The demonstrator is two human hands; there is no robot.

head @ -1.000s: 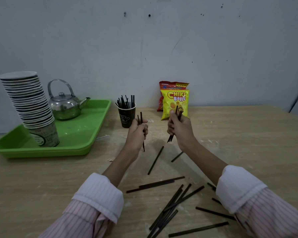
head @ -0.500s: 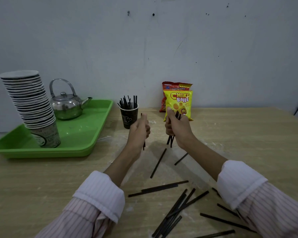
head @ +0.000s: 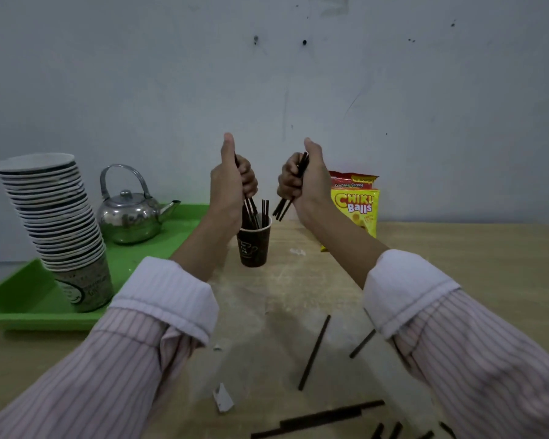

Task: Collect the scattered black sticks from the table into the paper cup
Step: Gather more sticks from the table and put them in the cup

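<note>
A dark paper cup [head: 254, 247] stands on the wooden table [head: 457, 264] with several black sticks upright in it. My left hand [head: 230, 182] is raised just above the cup, gripping black sticks whose lower ends [head: 251, 208] reach down to the cup's mouth. My right hand [head: 303, 179] hovers up and to the right of the cup, holding a small bundle of black sticks [head: 284, 206] that pokes out below the fist. Loose black sticks lie on the near table, one long one [head: 314, 351] in the middle and several more [head: 320, 418] at the bottom edge.
A green tray [head: 23, 308] at the left carries a tall stack of paper cups [head: 56, 223] and a metal kettle [head: 129, 213]. Yellow and red snack bags [head: 357, 204] lean against the wall behind my right arm. A paper scrap [head: 223, 398] lies near the front.
Both hands rose and moved forward from above the scattered sticks to the cup. The left hand's sticks now reach the cup's mouth. The view moved closer to the cup.
</note>
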